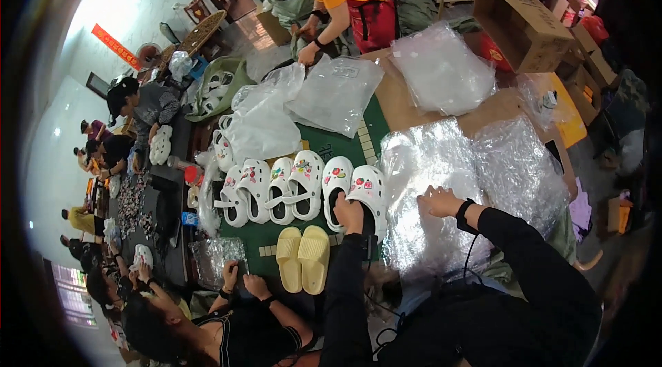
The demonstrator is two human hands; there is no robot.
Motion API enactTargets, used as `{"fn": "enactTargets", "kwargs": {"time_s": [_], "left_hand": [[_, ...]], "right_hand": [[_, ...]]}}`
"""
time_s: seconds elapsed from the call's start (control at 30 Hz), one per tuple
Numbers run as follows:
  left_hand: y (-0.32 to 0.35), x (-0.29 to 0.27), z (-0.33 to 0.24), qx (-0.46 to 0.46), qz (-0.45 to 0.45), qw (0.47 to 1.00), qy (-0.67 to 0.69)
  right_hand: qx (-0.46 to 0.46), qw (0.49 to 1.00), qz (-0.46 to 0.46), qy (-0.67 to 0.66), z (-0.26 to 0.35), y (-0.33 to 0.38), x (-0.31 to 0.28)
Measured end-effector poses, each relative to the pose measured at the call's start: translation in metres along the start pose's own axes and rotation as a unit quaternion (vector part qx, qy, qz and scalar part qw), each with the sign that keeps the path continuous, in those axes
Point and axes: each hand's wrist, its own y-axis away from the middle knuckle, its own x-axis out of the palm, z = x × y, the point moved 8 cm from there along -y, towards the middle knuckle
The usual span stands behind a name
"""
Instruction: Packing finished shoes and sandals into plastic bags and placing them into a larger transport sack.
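The table (256, 234) has a green top with pale patterned strips. White clogs (307, 177) stand across it in a row, yellow slides (315, 256) just nearer. Clear bags (334, 91) lie beyond; to the right are cardboard (398, 108) and shiny wrap (431, 160).

Glare on plastic sheets (429, 170), dark warped edges, far left perhaps blurred

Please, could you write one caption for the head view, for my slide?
Left hand at white clogs, right hand over clear plastic wrap, yellow slippers nearby.
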Motion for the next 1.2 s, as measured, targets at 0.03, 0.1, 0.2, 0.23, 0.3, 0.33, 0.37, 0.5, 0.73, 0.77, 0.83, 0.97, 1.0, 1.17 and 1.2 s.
{"fn": "enactTargets", "kwargs": {"time_s": [0.03,0.1,0.2,0.23,0.3,0.33,0.37,0.5,0.73,0.77,0.83,0.97,1.0,1.17,1.2], "left_hand": [[0.006,-0.004,0.004,-0.005,-0.009,1.000,0.000],[0.018,-0.014,0.014,-0.017,-0.032,0.999,-0.003],[0.039,-0.022,0.020,-0.047,-0.069,0.996,-0.041],[0.044,-0.024,0.029,-0.049,-0.091,0.994,-0.047],[0.049,-0.026,0.045,-0.063,-0.104,0.991,-0.058],[0.050,-0.022,0.047,-0.073,-0.088,0.991,-0.062],[0.052,-0.018,0.046,-0.067,-0.057,0.994,-0.062],[0.047,-0.017,0.067,-0.054,0.074,0.995,-0.045],[0.065,-0.023,0.067,0.061,0.193,0.979,0.038],[0.069,-0.034,0.063,0.088,0.170,0.979,0.077],[0.074,-0.060,0.052,0.104,0.135,0.971,0.169],[0.089,-0.114,0.077,0.037,0.081,0.966,0.241],[0.083,-0.107,0.085,0.034,0.080,0.965,0.248],[0.049,-0.154,0.064,0.107,-0.012,0.969,0.221],[0.040,-0.166,0.050,0.153,-0.051,0.970,0.180]], "right_hand": [[-0.002,1.000,-0.003,-0.003,0.001,0.001,-0.004],[-0.021,1.000,0.013,-0.009,0.009,-0.005,-0.010],[-0.052,0.997,0.059,-0.014,-0.003,-0.022,-0.014],[-0.074,0.993,0.084,-0.023,0.002,-0.034,-0.014],[-0.123,0.988,0.000,-0.096,0.021,-0.047,-0.051],[-0.149,0.969,-0.084,-0.180,0.028,-0.050,-0.078],[-0.155,0.955,-0.098,-0.232,0.036,-0.055,-0.097],[-0.204,0.913,-0.113,-0.333,0.107,-0.071,-0.155],[-0.273,0.890,-0.175,-0.320,0.199,-0.166,-0.197],[-0.284,0.875,-0.208,-0.332,0.210,-0.189,-0.203],[-0.245,0.844,-0.170,-0.446,0.225,-0.242,-0.203],[-0.053,0.893,-0.120,-0.431,0.254,-0.350,-0.174],[-0.033,0.892,-0.128,-0.432,0.238,-0.365,-0.173],[-0.044,0.868,-0.164,-0.466,0.241,-0.389,-0.181],[-0.189,0.832,-0.240,-0.463,0.255,-0.376,-0.203]]}}
